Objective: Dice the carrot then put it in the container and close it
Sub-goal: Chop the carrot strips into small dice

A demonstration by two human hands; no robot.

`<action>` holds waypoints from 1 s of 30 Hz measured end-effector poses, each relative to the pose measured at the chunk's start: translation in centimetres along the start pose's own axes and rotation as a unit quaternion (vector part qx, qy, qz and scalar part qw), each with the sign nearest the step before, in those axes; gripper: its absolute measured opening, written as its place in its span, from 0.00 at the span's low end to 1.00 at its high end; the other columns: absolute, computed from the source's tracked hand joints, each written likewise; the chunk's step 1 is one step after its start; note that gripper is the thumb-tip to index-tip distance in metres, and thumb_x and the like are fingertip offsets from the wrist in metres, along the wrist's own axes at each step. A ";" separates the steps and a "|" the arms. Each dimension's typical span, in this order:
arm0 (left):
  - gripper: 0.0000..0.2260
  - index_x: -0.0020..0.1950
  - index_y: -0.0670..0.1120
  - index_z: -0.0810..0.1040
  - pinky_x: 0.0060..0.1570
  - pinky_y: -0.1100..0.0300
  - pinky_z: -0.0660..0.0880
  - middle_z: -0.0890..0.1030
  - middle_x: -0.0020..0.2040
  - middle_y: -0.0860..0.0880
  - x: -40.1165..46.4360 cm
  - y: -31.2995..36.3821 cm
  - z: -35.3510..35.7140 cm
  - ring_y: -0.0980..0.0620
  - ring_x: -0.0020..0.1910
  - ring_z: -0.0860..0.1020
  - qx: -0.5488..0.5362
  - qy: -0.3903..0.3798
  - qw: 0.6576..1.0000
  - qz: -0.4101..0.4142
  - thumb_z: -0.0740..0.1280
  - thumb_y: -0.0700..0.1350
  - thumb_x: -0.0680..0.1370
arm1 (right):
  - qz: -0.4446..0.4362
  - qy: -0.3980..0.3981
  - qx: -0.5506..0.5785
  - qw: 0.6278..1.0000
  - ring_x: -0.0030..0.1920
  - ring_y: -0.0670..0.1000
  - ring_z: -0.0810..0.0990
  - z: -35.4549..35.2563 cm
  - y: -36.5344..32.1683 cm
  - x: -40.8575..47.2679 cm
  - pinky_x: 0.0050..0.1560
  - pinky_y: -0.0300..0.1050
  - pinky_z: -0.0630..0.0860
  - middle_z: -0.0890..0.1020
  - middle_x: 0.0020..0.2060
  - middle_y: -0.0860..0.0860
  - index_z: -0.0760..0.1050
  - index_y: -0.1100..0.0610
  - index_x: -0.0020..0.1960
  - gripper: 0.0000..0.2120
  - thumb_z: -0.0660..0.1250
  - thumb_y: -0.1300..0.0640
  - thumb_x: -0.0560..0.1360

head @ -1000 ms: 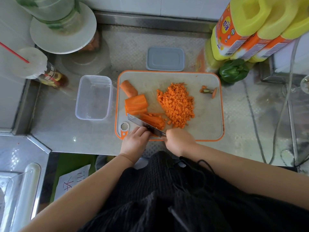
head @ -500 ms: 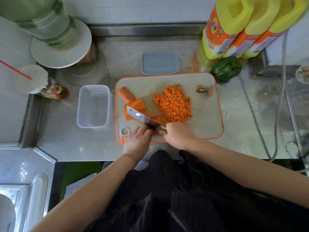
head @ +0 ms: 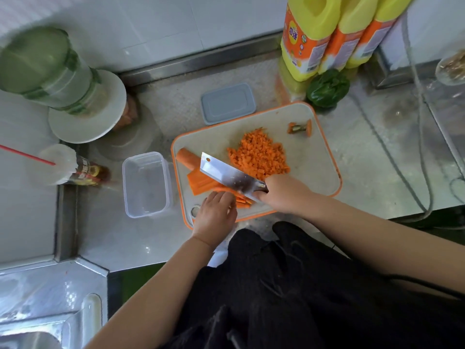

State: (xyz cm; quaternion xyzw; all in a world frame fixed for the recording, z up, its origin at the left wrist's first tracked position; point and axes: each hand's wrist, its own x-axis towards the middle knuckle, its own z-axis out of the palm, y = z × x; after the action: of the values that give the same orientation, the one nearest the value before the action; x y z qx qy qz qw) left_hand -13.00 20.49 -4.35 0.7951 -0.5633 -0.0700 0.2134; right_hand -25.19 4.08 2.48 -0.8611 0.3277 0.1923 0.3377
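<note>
The cutting board lies on the counter; the container stands just beside its left edge; the lid lies behind its back edge; diced carrot sits mid-board; carrot slabs lie near its left edge; the carrot top lies at its back right corner.

Both forearms are bare to above the elbow, with no sleeves visible. The torso is covered by a black knitted garment with a loose, ribbed texture.
</note>
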 end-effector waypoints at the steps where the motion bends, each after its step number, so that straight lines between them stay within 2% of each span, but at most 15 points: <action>1: 0.06 0.36 0.44 0.72 0.32 0.55 0.68 0.75 0.33 0.48 0.3 -0.1 -0.3 0.45 0.36 0.73 -0.007 -0.011 1.000 -0.004 0.59 0.42 0.72 | 0.001 0.007 0.005 1.000 0.32 0.52 0.68 -0.1 0.3 0.0 0.28 0.41 0.58 0.67 0.28 0.50 0.61 0.54 0.32 0.21 0.63 0.47 0.78; 5: 0.05 0.35 0.43 0.71 0.26 0.57 0.64 0.73 0.32 0.47 1.6 -0.6 -0.9 0.44 0.31 0.72 -0.009 -0.052 0.999 -0.015 0.62 0.36 0.70 | 0.015 0.012 0.011 1.000 0.30 0.49 0.65 -0.5 1.5 -0.3 0.28 0.42 0.56 0.66 0.28 0.50 0.60 0.54 0.31 0.21 0.63 0.47 0.78; 7: 0.06 0.37 0.44 0.72 0.26 0.57 0.65 0.74 0.37 0.46 1.6 -0.9 -1.0 0.43 0.31 0.73 0.003 -0.058 0.998 -0.008 0.65 0.34 0.70 | 0.023 0.013 0.023 0.999 0.29 0.48 0.65 -0.6 2.1 -0.3 0.28 0.43 0.56 0.67 0.28 0.51 0.61 0.56 0.32 0.21 0.62 0.47 0.78; 8: 0.06 0.40 0.44 0.73 0.27 0.55 0.69 0.75 0.41 0.46 1.6 -1.1 -1.1 0.42 0.34 0.74 0.012 -0.057 0.998 0.003 0.68 0.35 0.71 | 0.028 0.018 0.033 0.999 0.29 0.48 0.65 -0.6 2.4 -0.4 0.28 0.43 0.57 0.67 0.28 0.51 0.62 0.56 0.32 0.21 0.63 0.47 0.78; 10: 0.10 0.47 0.46 0.73 0.39 0.51 0.76 0.76 0.51 0.45 1.4 -1.6 -1.1 0.42 0.45 0.77 0.053 -0.065 0.996 0.034 0.73 0.44 0.72 | 0.036 0.031 0.061 0.997 0.29 0.50 0.66 -0.6 2.9 -0.4 0.29 0.44 0.58 0.67 0.27 0.52 0.62 0.58 0.31 0.22 0.63 0.47 0.77; 12: 0.23 0.60 0.45 0.73 0.53 0.48 0.76 0.75 0.63 0.44 1.6 -2.2 -1.1 0.41 0.58 0.75 0.124 -0.109 0.984 0.072 0.73 0.55 0.71 | 0.044 0.044 0.085 0.994 0.29 0.52 0.66 -0.6 3.5 -0.4 0.30 0.46 0.59 0.66 0.27 0.52 0.61 0.58 0.31 0.22 0.64 0.47 0.77; 13: 0.30 0.67 0.43 0.72 0.58 0.47 0.75 0.74 0.67 0.43 1.9 -2.5 -1.0 0.41 0.62 0.74 0.160 -0.132 0.974 0.091 0.71 0.59 0.71 | 0.047 0.049 0.094 0.993 0.29 0.52 0.66 -0.5 3.7 -0.3 0.30 0.46 0.59 0.66 0.27 0.52 0.61 0.58 0.31 0.22 0.64 0.47 0.76; 15: 0.34 0.71 0.40 0.71 0.61 0.47 0.74 0.75 0.68 0.43 2.3 -2.7 -0.6 0.41 0.66 0.74 0.214 -0.154 0.957 0.122 0.62 0.63 0.74 | 0.048 0.058 0.110 0.991 0.29 0.51 0.67 -0.4 4.1 -0.3 0.30 0.45 0.59 0.66 0.27 0.52 0.62 0.57 0.31 0.22 0.64 0.46 0.76; 16: 0.34 0.70 0.39 0.72 0.61 0.47 0.74 0.77 0.66 0.42 2.5 -2.8 -0.4 0.41 0.65 0.75 0.225 -0.154 0.953 0.132 0.61 0.62 0.74 | 0.047 0.061 0.115 0.990 0.29 0.51 0.67 -0.4 4.2 -0.3 0.30 0.45 0.59 0.67 0.27 0.52 0.62 0.57 0.31 0.22 0.64 0.46 0.76; 19: 0.32 0.66 0.40 0.77 0.53 0.48 0.78 0.81 0.59 0.43 2.7 -2.5 -0.2 0.41 0.56 0.80 0.221 -0.136 0.956 0.139 0.75 0.58 0.69 | 0.044 0.063 0.120 0.990 0.31 0.52 0.69 -0.3 4.4 -0.3 0.31 0.46 0.61 0.68 0.28 0.53 0.63 0.58 0.33 0.21 0.63 0.46 0.76; 21: 0.32 0.63 0.41 0.80 0.46 0.51 0.80 0.82 0.55 0.44 2.7 -2.2 -0.2 0.43 0.51 0.81 0.218 -0.116 0.960 0.133 0.80 0.56 0.65 | 0.047 0.063 0.121 0.989 0.31 0.52 0.69 -0.3 4.4 -0.4 0.32 0.46 0.61 0.68 0.28 0.53 0.64 0.58 0.33 0.21 0.63 0.45 0.77; 26: 0.32 0.62 0.40 0.80 0.41 0.51 0.79 0.80 0.53 0.43 2.0 -1.4 0.3 0.42 0.46 0.80 0.228 -0.104 0.963 0.099 0.82 0.52 0.63 | 0.052 0.057 0.124 0.989 0.31 0.52 0.69 -0.2 4.4 -0.6 0.32 0.47 0.62 0.68 0.28 0.53 0.63 0.58 0.33 0.22 0.63 0.45 0.77; 30: 0.33 0.63 0.38 0.77 0.34 0.52 0.78 0.77 0.53 0.42 1.2 0.0 1.1 0.43 0.45 0.78 0.252 -0.113 0.961 0.017 0.82 0.45 0.60 | 0.052 0.055 0.118 0.990 0.32 0.52 0.69 0.0 4.1 -0.8 0.31 0.45 0.61 0.69 0.29 0.52 0.63 0.57 0.33 0.22 0.64 0.44 0.77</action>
State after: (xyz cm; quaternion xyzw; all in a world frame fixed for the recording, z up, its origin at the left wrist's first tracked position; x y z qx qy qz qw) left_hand -12.97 19.13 -5.23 0.8006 -0.5963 -0.0119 -0.0576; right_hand -28.56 2.13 1.09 -0.8060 0.4110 0.1218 0.4082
